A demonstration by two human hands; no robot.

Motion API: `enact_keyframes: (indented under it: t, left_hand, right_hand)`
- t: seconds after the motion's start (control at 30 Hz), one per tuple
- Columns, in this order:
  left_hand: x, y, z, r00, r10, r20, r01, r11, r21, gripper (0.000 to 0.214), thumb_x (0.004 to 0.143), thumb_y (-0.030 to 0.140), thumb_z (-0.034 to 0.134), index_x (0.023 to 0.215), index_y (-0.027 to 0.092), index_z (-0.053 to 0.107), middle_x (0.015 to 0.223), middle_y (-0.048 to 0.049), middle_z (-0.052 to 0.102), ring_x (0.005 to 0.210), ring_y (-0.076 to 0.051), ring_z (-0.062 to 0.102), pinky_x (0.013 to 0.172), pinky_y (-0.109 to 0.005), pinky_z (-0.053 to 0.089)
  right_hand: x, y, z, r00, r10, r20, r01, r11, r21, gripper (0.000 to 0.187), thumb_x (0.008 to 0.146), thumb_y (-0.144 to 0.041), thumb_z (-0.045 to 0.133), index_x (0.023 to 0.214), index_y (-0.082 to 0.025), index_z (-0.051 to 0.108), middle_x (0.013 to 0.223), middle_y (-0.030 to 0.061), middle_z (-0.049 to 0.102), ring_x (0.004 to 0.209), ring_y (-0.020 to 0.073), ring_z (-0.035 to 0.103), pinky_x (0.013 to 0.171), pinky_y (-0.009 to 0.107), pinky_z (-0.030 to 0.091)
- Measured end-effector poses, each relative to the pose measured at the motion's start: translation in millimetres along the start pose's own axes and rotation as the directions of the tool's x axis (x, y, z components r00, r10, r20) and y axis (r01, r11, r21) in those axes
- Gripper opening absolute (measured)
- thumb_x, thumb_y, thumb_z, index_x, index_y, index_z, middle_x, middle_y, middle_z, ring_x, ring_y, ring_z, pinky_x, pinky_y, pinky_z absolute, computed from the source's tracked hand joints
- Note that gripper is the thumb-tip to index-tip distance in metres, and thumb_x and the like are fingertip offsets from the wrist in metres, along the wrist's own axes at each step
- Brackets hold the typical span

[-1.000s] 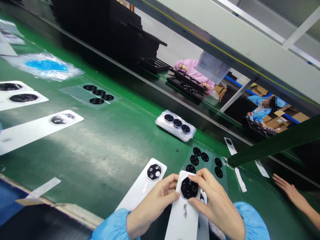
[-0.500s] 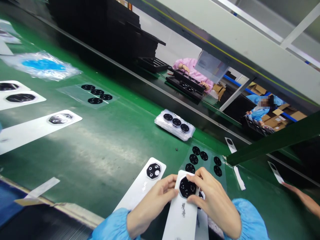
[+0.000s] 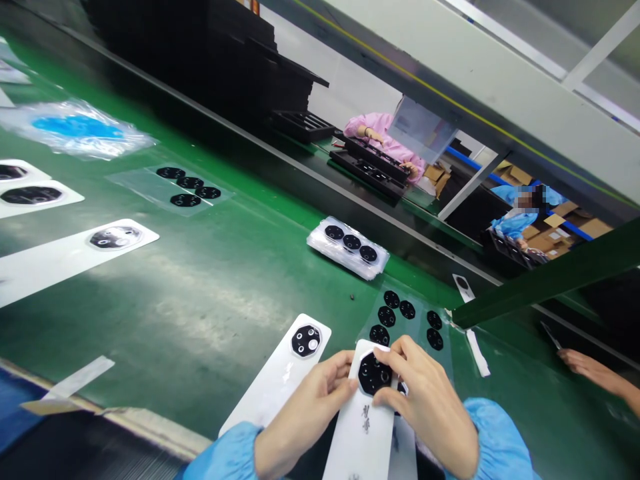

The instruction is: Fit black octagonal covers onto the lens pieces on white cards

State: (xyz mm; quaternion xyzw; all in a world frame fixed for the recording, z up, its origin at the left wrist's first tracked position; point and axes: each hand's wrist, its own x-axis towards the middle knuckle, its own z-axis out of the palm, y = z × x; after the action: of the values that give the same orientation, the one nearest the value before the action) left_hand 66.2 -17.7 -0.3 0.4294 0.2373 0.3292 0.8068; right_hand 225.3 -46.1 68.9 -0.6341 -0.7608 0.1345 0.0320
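Observation:
A white phone back panel [image 3: 361, 443] with dark lettering stands tilted in front of me, between both hands. On its upper end lies a black camera-lens sticker [image 3: 371, 378]. My left hand [image 3: 311, 403] is closed on the panel's left edge, thumb on its face near the sticker. My right hand [image 3: 427, 393] grips the right side; its index finger touches the sticker's top and its thumb is at the sticker's lower right. Behind the panel, mostly hidden, is another panel [image 3: 404, 445]. Left of my hands lies a white phone panel [image 3: 270, 383] with a camera pattern.
A clear sheet [image 3: 407, 337] of black stickers lies just beyond my hands. Further off are a sticker stack [image 3: 345, 257] and another sticker sheet [image 3: 137, 183]. More panels [image 3: 75, 257] lie left. A green post [image 3: 545, 280] slants at right, near another person's hand [image 3: 595, 370].
My hands stay on the panel in nearly the same grip. The view has shifted slightly. At right, the other person's hand has moved with a panel, now seen edge-on.

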Motion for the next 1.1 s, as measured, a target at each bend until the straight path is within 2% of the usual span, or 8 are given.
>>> enact_keyframes:
  t: [0.17,0.3,0.37,0.57,0.87,1.1]
  left_hand:
    - [-2.5,-4.3,2.7,1.0,-0.002,-0.016,0.003,0.999,0.051,0.031,0.086,0.029,0.05,0.116,0.021,0.052,0.118,-0.0059,0.059,0.104,-0.023,0.056,0.087,-0.034,0.044]
    - [-5.3,-6.8,6.9,0.987,0.025,-0.159,0.013,0.972,0.237,0.029,0.09,0.035,0.043,0.115,0.023,0.052,0.116,-0.0021,0.06,0.108,-0.021,0.052,0.093,-0.031,0.038]
    - [-5.7,-8.8,8.5,0.98,0.044,-0.196,0.013,0.96,0.28,0.031,0.092,0.039,0.039,0.115,0.023,0.052,0.115,-0.0015,0.06,0.107,-0.021,0.051,0.093,-0.03,0.038]
    - [-3.6,-13.9,9.8,0.978,0.077,-0.194,-0.012,0.949,0.316,0.034,0.092,0.042,0.037,0.114,0.021,0.053,0.109,-0.0031,0.062,0.099,-0.021,0.054,0.087,-0.028,0.04]
    - [-1.6,-14.4,9.0,0.981,0.083,-0.178,-0.027,0.954,0.3,0.031,0.092,0.04,0.04,0.111,0.019,0.053,0.107,-0.0041,0.062,0.098,-0.021,0.055,0.086,-0.029,0.041]
    - [-1.7,-13.2,8.5,0.984,0.075,-0.159,-0.026,0.956,0.291,0.029,0.092,0.039,0.039,0.106,0.018,0.054,0.1,-0.0034,0.062,0.09,-0.02,0.056,0.081,-0.029,0.04]
  right_hand:
    - [-2.2,-0.7,1.7,1.0,0.0,-0.008,0.0,1.0,-0.01,0.035,0.069,-0.003,0.067,0.098,-0.019,0.057,0.087,0.0021,0.049,0.076,0.0176,0.051,0.065,0.033,0.047]
    - [-3.0,-1.1,3.7,0.999,-0.024,-0.034,0.025,0.999,0.023,0.035,0.07,-0.004,0.067,0.099,-0.02,0.057,0.087,0.0018,0.05,0.077,0.0174,0.052,0.065,0.032,0.048]
    - [-3.2,-1.7,5.0,0.998,-0.034,-0.048,0.035,0.999,0.028,0.034,0.071,-0.005,0.068,0.099,-0.019,0.057,0.085,0.0013,0.05,0.076,0.0173,0.053,0.065,0.032,0.048]
    - [-4.6,-3.5,8.8,0.996,-0.042,-0.079,0.041,0.999,-0.017,0.037,0.068,-0.006,0.071,0.099,-0.02,0.058,0.082,-0.0003,0.048,0.071,0.0165,0.054,0.06,0.03,0.048]
    - [-5.8,-2.4,10.1,0.992,-0.056,-0.117,0.042,0.992,-0.118,0.036,0.066,-0.015,0.075,0.098,-0.021,0.06,0.079,-0.0003,0.05,0.071,0.0177,0.056,0.054,0.028,0.045]
    - [-3.3,-3.0,8.4,0.995,-0.04,-0.095,0.03,0.994,-0.109,0.035,0.065,-0.019,0.078,0.095,-0.022,0.06,0.08,-0.0008,0.051,0.072,0.0178,0.057,0.054,0.027,0.044]
